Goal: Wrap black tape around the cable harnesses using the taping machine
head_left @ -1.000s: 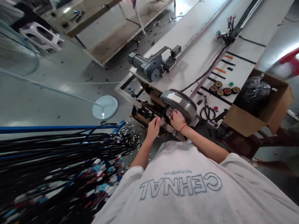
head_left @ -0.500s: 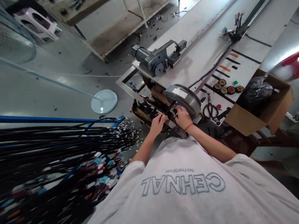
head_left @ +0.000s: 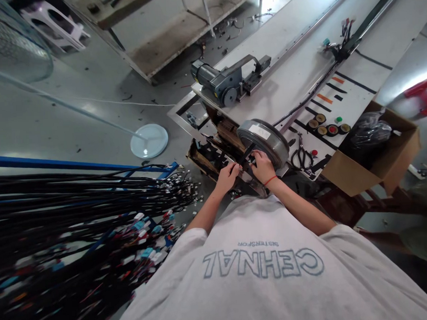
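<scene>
My left hand (head_left: 227,177) is closed in a pinch on the near end of a black strip (head_left: 247,152) that runs up to a round grey machine wheel (head_left: 263,140) with a white label. My right hand (head_left: 262,167), with a red band at its wrist, has bent fingers beside the wheel's near side. Whether those fingers hold anything is too small to tell. Below both hands is a metal bracket (head_left: 252,184). A black cable bundle (head_left: 312,92) stretches from behind the wheel along the white table.
A motor unit (head_left: 218,83) stands on the white table (head_left: 284,75). Tape rolls, black pliers (head_left: 301,157) and an open cardboard box (head_left: 357,171) are at the right. Many black cables (head_left: 75,196) hang on a blue rack at the left. A person's arm shows at the right edge.
The black strip between my left hand and the wheel now shows longer and straighter. My hands have shifted only slightly, and the view has moved a little.
</scene>
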A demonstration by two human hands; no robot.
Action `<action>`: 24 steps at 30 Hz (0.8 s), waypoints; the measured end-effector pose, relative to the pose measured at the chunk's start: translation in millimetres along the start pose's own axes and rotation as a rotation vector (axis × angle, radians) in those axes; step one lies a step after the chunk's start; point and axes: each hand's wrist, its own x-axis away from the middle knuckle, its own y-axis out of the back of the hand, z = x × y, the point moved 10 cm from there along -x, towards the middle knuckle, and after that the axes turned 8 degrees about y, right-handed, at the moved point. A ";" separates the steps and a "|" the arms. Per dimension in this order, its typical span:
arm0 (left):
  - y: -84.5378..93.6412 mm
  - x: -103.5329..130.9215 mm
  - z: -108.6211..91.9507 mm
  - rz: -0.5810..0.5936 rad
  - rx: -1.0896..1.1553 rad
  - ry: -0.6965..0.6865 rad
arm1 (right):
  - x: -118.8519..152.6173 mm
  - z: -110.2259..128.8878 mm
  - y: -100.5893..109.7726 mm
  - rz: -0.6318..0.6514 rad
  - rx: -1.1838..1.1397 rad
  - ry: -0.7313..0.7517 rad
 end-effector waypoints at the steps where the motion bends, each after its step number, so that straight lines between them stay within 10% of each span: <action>1: -0.5 0.2 0.3 0.001 -0.003 0.002 | 0.0 0.1 0.0 0.003 -0.001 0.000; 11: -0.8 -1.3 -5.8 0.013 -0.024 -0.037 | -21.0 -17.0 -8.5 0.089 0.108 -0.192; 19: -0.3 -5.4 -6.2 0.012 -0.054 -0.058 | -16.4 8.7 3.8 0.029 0.093 0.075; 24: -6.9 -8.0 1.9 0.022 -0.131 -0.069 | -7.4 -4.5 -0.4 0.069 -0.021 -0.039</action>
